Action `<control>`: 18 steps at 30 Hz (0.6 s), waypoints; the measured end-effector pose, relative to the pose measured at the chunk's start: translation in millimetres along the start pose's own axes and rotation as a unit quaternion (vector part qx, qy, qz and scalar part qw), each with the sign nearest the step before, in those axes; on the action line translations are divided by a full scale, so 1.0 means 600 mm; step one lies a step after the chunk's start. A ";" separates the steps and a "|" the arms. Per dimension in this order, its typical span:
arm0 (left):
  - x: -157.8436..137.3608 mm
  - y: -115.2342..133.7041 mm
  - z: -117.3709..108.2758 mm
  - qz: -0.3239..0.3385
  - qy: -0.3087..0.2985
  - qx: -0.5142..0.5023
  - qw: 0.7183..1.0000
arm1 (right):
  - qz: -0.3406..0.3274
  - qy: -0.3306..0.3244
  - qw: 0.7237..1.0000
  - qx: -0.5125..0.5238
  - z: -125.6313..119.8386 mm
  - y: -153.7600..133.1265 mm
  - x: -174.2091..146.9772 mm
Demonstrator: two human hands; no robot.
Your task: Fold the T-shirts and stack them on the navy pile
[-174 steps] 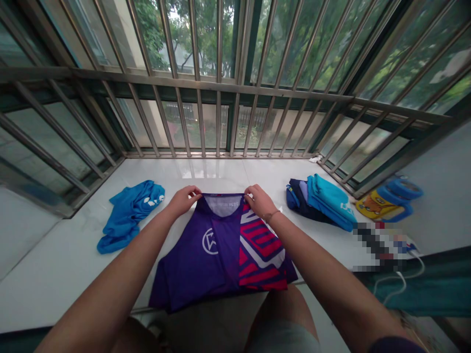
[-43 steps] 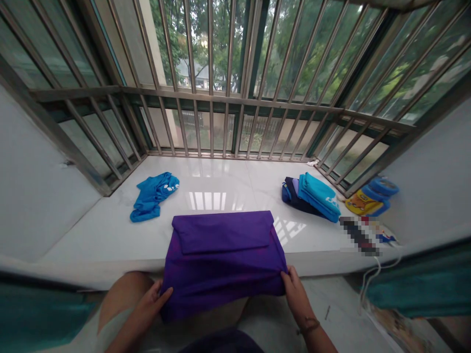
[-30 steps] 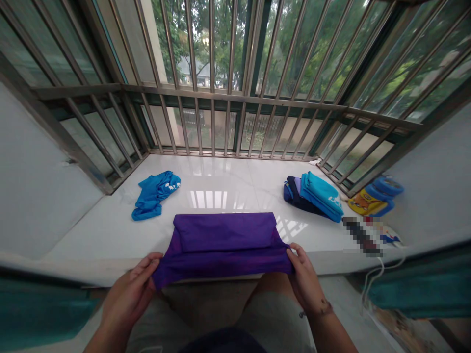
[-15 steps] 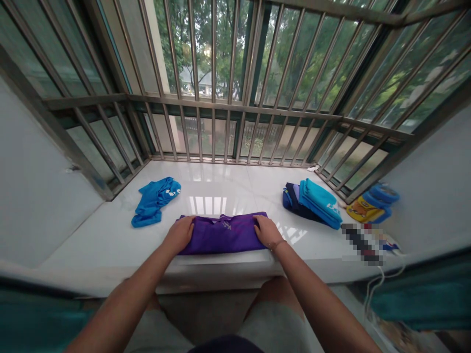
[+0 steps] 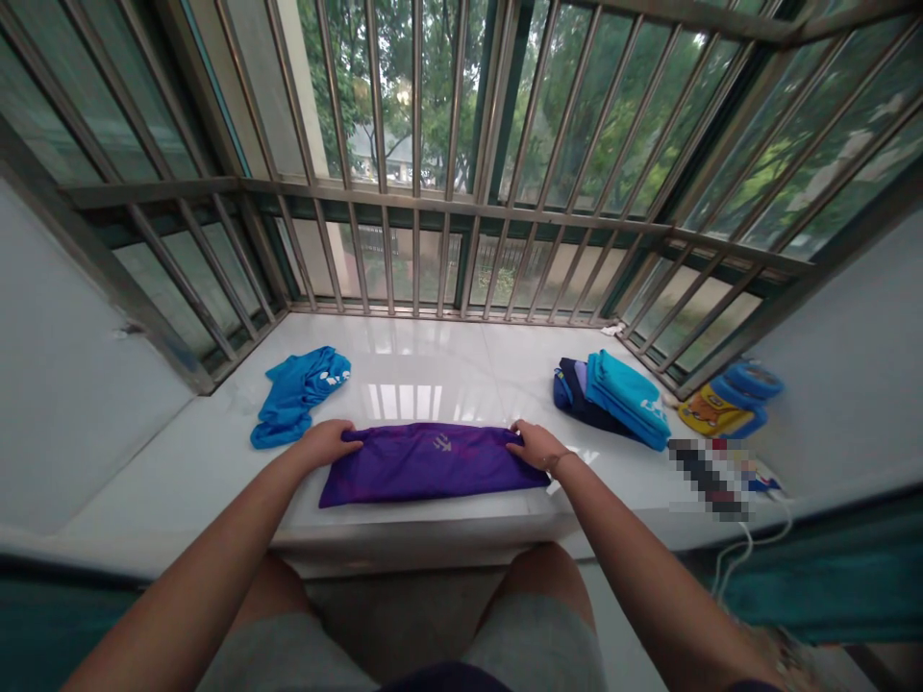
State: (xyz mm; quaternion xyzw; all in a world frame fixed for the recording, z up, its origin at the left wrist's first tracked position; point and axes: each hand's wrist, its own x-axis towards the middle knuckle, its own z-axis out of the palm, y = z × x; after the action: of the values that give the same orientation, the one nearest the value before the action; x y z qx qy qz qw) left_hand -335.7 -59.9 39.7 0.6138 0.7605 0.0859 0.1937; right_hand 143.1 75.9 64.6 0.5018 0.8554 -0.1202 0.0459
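Observation:
A purple folded garment [image 5: 436, 471] with a small grey print lies as a long strip near the front edge of the white ledge. My left hand [image 5: 328, 444] is closed on its upper left corner, thumb on top of the cloth. At the upper right corner, my right hand [image 5: 537, 447] grips the fabric between thumb and fingers. The fingertips under the cloth are hidden. Beyond my left hand lies a crumpled blue garment [image 5: 295, 394] with white marks. Folded clothes in turquoise [image 5: 626, 392] and navy [image 5: 587, 396] are stacked beyond my right hand.
Metal bars [image 5: 418, 207] enclose the ledge [image 5: 433, 356] at the back and sides. A blue and yellow container [image 5: 728, 404] stands at the right wall, with a blurred-out item [image 5: 710, 476] and a white cable [image 5: 746, 553] in front of it.
My hands have moved apart, the left one farther. The purple garment now stretches wider, its upper edge is straighter and its lower left corner reaches farther left.

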 end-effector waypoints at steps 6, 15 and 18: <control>-0.003 0.016 -0.038 0.051 0.032 -0.059 0.996 | -0.028 0.033 0.999 0.013 -0.031 -0.006 0.007; -0.054 0.007 -0.049 0.157 0.192 -0.162 0.955 | -0.119 0.251 0.959 0.050 -0.062 0.034 -0.040; -0.091 -0.007 0.006 0.206 0.141 -0.111 0.962 | -0.119 0.200 0.972 0.019 -0.019 0.059 -0.074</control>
State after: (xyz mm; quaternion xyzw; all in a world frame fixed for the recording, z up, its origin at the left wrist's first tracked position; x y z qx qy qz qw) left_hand -328.5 -114.2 45.2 0.7133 0.6229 0.2938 0.1297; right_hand 196.2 57.8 78.6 0.4111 0.8983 -0.0387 -0.1500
